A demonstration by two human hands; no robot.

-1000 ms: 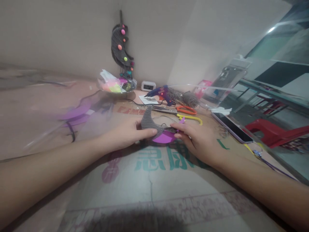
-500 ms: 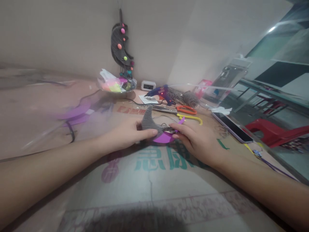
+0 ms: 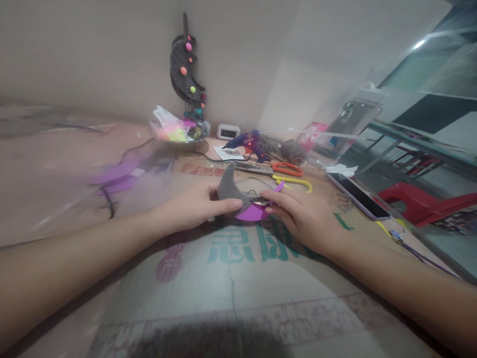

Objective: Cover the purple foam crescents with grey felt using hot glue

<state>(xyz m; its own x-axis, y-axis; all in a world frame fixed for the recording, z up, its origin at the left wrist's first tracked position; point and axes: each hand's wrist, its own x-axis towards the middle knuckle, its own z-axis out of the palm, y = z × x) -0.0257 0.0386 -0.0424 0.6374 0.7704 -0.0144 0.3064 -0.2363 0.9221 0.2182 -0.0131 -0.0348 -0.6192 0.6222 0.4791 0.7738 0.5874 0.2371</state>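
Observation:
My left hand (image 3: 208, 204) is closed around a purple crescent cutout (image 3: 251, 214), its thumb pressing on the part wrapped in grey yarn (image 3: 230, 186). The wrapped tip points up and the lower curve is bare purple. My right hand (image 3: 298, 214) pinches at the other end, thumb and forefinger together on dark grey yarn beside the purple tip. Exactly what lies between those fingertips is partly hidden. Just behind the crescent are scissors with orange and yellow handles (image 3: 292, 184).
A glue gun (image 3: 248, 141) with a red light rests behind the scissors, near a grey yarn ball (image 3: 292, 151) and a small clock (image 3: 228, 131). A bowl of craft bits (image 3: 181, 134) stands back left, below a hanging yarn moon (image 3: 182, 69). A phone (image 3: 357, 196) lies right.
Both hands keep nearly the same hold on the crescent. The right fingers have shifted very slightly left, and the whole view has moved a little.

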